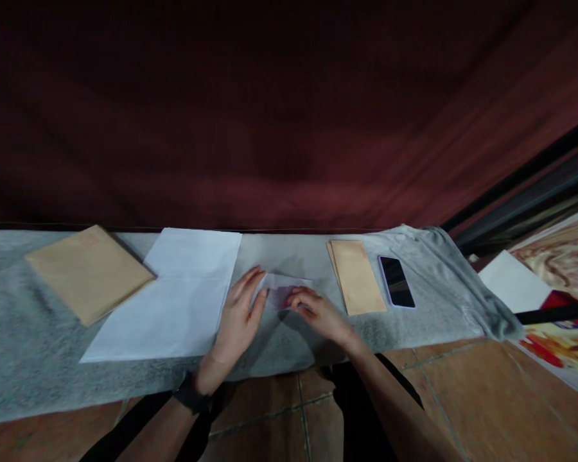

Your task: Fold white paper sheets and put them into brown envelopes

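Observation:
A small folded piece of thin white paper (285, 281) lies between my hands on the grey cloth. My left hand (241, 314), with a dark band on its wrist, touches the paper's left edge with thumb and fingers. My right hand (318, 313) has its fingers bent together on the paper's right part; its fingertips partly cover it. Left of my hands are large white sheets (178, 308), partly under a stack of brown envelopes (89, 273). To the right lie smaller brown envelopes (359, 276), overlapping each other.
A phone (397, 282) with a dark screen rests right of the small envelopes. The grey cloth (443, 289) is bunched at its right end. A dark red curtain (279, 128) hangs behind. At the far right are a dark bar and a colourful printed box (563, 350) above the tiled floor.

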A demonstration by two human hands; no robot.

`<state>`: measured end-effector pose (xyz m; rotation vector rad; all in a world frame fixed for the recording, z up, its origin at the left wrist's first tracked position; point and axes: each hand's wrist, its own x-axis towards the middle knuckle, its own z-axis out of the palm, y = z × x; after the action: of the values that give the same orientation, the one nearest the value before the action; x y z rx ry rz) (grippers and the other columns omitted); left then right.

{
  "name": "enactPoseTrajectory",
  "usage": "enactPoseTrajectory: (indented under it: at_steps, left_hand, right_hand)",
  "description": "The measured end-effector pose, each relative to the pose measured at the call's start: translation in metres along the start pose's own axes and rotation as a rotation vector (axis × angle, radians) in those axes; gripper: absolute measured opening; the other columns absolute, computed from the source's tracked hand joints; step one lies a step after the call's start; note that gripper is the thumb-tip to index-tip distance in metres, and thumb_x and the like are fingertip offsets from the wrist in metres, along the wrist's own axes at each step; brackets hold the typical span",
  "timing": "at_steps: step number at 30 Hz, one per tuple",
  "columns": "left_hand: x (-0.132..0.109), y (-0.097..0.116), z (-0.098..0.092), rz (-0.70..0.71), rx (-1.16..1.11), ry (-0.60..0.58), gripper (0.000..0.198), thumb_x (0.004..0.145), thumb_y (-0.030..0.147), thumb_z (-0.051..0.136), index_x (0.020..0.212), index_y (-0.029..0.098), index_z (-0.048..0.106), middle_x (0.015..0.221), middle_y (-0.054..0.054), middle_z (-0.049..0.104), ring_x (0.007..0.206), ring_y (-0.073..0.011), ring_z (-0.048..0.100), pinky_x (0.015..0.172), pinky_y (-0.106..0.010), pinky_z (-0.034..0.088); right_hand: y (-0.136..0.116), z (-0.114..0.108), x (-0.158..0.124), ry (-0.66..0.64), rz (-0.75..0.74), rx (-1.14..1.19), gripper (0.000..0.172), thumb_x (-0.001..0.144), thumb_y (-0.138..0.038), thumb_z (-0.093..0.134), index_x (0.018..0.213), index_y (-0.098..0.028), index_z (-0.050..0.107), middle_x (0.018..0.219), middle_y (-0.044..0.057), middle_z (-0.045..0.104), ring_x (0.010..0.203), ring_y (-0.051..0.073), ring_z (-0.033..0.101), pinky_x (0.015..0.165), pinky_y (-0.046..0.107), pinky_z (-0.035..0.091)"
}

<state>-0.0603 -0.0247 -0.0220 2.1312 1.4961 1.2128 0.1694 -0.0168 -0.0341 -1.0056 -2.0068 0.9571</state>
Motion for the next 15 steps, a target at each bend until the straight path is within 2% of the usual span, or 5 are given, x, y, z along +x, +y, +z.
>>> enactPoseTrajectory:
  at_steps: [4, 6, 9, 11, 15]
  left_hand:
    - [-0.01, -0.017, 0.021, -0.048, 0.145, -0.16, 0.047, 0.103, 0.038, 0.048, 0.146, 0.021, 0.052, 0.161, -0.015, 0.046, 0.147, -0.0296, 0.047, 0.118, -0.05, 0.045]
    - [-0.017, -0.023, 0.031, -0.051, 0.237, -0.218, 0.052, 0.102, 0.041, 0.05, 0.148, 0.017, 0.051, 0.163, -0.019, 0.043, 0.15, -0.0335, 0.043, 0.119, -0.054, 0.044]
    - [-0.023, -0.021, 0.04, -0.015, 0.355, -0.249, 0.056, 0.103, 0.04, 0.045, 0.152, 0.013, 0.047, 0.165, -0.02, 0.039, 0.154, -0.0355, 0.035, 0.123, -0.059, 0.035]
    - [-0.026, -0.012, 0.044, 0.022, 0.405, -0.254, 0.058, 0.104, 0.038, 0.041, 0.156, 0.012, 0.041, 0.165, -0.02, 0.038, 0.156, -0.0342, 0.032, 0.126, -0.06, 0.03]
    - [-0.032, 0.007, 0.055, 0.1, 0.432, -0.289, 0.062, 0.103, 0.029, 0.038, 0.161, 0.011, 0.031, 0.165, -0.018, 0.038, 0.156, -0.0303, 0.03, 0.127, -0.055, 0.031]
  right_hand:
    - [0.001, -0.009, -0.008, -0.041, 0.058, -0.021, 0.021, 0.088, -0.005, 0.058, 0.081, -0.024, 0.063, 0.088, 0.0, 0.07, 0.095, 0.018, 0.066, 0.091, 0.032, 0.05]
    - [0.0, -0.017, -0.011, -0.058, 0.109, -0.064, 0.021, 0.085, -0.004, 0.058, 0.082, -0.023, 0.066, 0.086, -0.001, 0.069, 0.091, 0.018, 0.066, 0.088, 0.031, 0.05]
    - [-0.002, -0.025, -0.013, -0.093, 0.167, -0.12, 0.022, 0.089, -0.009, 0.057, 0.093, -0.024, 0.072, 0.097, 0.001, 0.075, 0.103, 0.02, 0.068, 0.097, 0.035, 0.05]
    - [-0.002, -0.023, -0.013, -0.051, 0.21, -0.142, 0.025, 0.098, -0.018, 0.052, 0.106, -0.025, 0.074, 0.109, 0.002, 0.077, 0.109, 0.02, 0.069, 0.101, 0.037, 0.051]
    - [0.0, 0.002, -0.011, 0.081, 0.206, -0.316, 0.041, 0.109, -0.033, 0.037, 0.139, -0.024, 0.063, 0.14, 0.008, 0.068, 0.132, 0.021, 0.061, 0.114, 0.042, 0.048]
